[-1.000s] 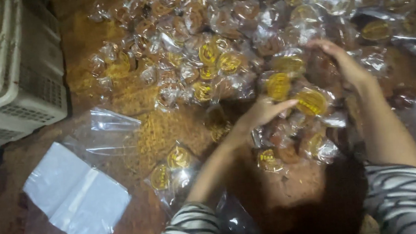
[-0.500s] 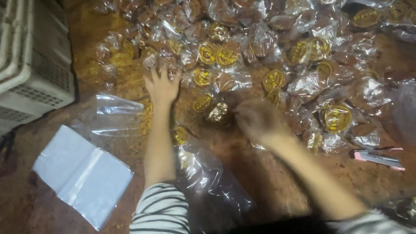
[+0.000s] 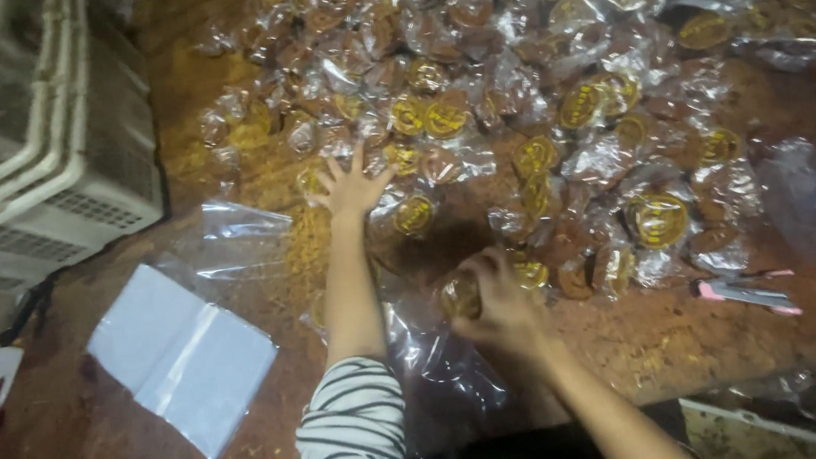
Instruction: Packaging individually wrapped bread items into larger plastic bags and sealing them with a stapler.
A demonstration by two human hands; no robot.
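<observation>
The left hand [image 3: 350, 187] is spread wide, fingers fanned and pointing away from the person, palm down on the near edge of a heap of wrapped pastries [image 3: 534, 100]. It grips nothing; its fingertips rest on or just above the clear wrappers. Its forearm runs almost straight up the view from a striped sleeve [image 3: 352, 431].

The right hand [image 3: 497, 295] is curled, fingers closed around one small wrapped pastry [image 3: 460, 296], a round brown cake in a clear packet with a gold label. The packet is too bunched in the grip to tell which way its long axis runs. This hand sits nearer the person, just above a large clear plastic bag [image 3: 439, 355] lying crumpled on the brown tabletop [image 3: 93, 454] between the two arms.

The heap covers the far and right part of the tabletop. To the left lie a flat stack of clear bags [image 3: 183, 357] and another loose clear bag [image 3: 232, 240]. Stacked white plastic crates [image 3: 28, 164] stand at the far left. A pink-handled tool [image 3: 743, 291] lies right of the hands.
</observation>
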